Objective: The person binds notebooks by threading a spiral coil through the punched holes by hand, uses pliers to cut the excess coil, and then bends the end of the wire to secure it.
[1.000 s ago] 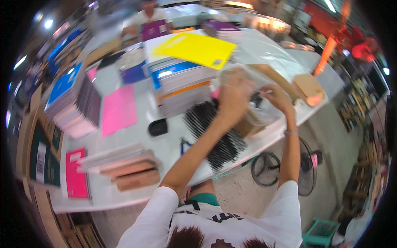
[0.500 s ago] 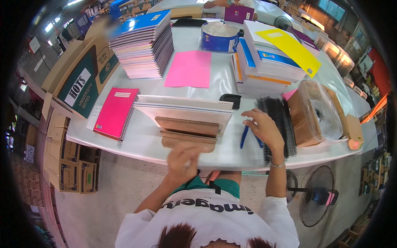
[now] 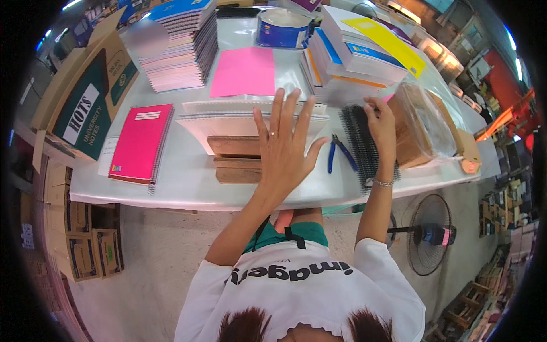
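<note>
My left hand [image 3: 286, 137] is open, fingers spread, over the right part of a white punched page block [image 3: 199, 122]. The block stands upright in a slotted wooden holder [image 3: 236, 162] near the table's front edge. My hand hides part of both; whether it touches the pages I cannot tell. At the far end of a pile of black spiral binding coils [image 3: 360, 145], my right hand [image 3: 382, 122] has its fingers bent together; what they pinch is too small to make out. Blue-handled pliers [image 3: 342, 154] lie between the holder and the coils.
A pink spiral notebook [image 3: 142, 142] lies at left, beside a cardboard box [image 3: 85, 108]. Behind are a tall notebook stack [image 3: 182, 51], a pink sheet [image 3: 244, 71], a blue tub [image 3: 282, 31] and page stacks [image 3: 353, 62]. A plastic-lined box [image 3: 427, 125] stands at right.
My left hand has risen from the holder's front to the pages, fingers now spread. My right hand has moved from near the pliers to the coils' far end, its fingers drawing together.
</note>
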Demonstrator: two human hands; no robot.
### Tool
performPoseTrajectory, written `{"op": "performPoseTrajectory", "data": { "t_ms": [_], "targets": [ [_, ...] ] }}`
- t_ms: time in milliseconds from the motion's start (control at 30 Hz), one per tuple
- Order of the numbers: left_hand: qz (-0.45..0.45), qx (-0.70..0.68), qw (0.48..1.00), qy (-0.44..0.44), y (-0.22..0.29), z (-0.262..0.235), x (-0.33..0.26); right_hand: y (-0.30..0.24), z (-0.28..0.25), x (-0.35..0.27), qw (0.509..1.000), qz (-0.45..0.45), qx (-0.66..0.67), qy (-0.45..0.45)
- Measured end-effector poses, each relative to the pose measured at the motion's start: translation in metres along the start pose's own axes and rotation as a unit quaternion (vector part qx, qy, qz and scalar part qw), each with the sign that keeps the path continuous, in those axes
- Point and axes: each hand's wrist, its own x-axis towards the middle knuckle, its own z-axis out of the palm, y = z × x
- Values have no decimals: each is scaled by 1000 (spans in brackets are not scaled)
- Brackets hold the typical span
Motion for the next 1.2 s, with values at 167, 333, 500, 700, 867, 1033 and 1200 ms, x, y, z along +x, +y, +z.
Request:
{"op": "performPoseTrajectory", "data": {
  "t_ms": [167,333,500,700,867,1033,1200],
  "targets": [
    [-7,-42,998,50,6,30,15,137,-37,-25,975,59,-213,-16],
    [-20,16,998,51,2,31,19,166,-14,-43,968,-10,-247,28],
    [4,13,995,103,4,40,20,173,-25,-34,975,-31,-216,-36],
    [3,23,994,105,6,43,18,165,-7,-27,992,18,-111,-56],
    [13,29,994,106,2,42,18,161,-3,-13,985,86,-120,-89],
    [30,19,996,79,2,47,25,159,-6,-1,977,82,-165,-105],
    [25,-20,999,2,4,32,26,180,-9,-3,965,90,-217,-113]
  ]
}}
